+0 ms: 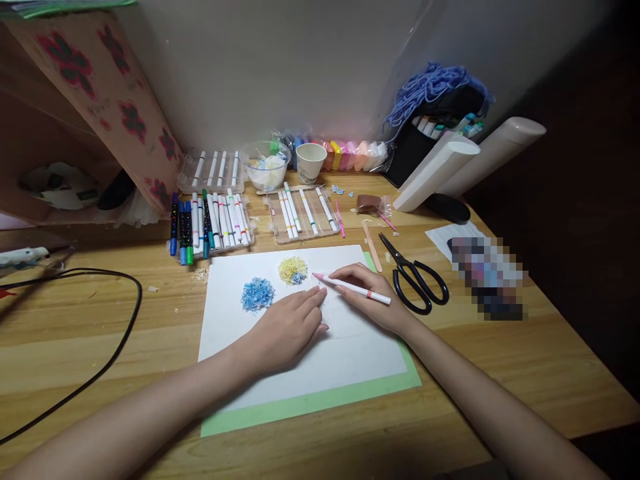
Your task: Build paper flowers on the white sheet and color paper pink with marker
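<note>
A white sheet of paper (240,373) lies on a green sheet (310,405) on the wooden table. On the paper are a clump of blue shreds (257,294) and a yellow one (291,269) with some blue at its lower right. My left hand (293,323) rests flat on the paper, fingers stretched out just below the yellow clump. In my right hand (373,297) is a white marker (357,288) with a pink tip and a red band, held like a pen. Its tip points left, close to the yellow clump; whether it touches the paper I cannot tell.
Black-handled scissors (414,277) and a wooden stick (372,247) lie right of the paper. Behind it are marker cases (303,213), a paper cup (311,163) and a clear bowl (266,167). White bottles (437,175) lean at the right. A black cable (131,320) curves at left.
</note>
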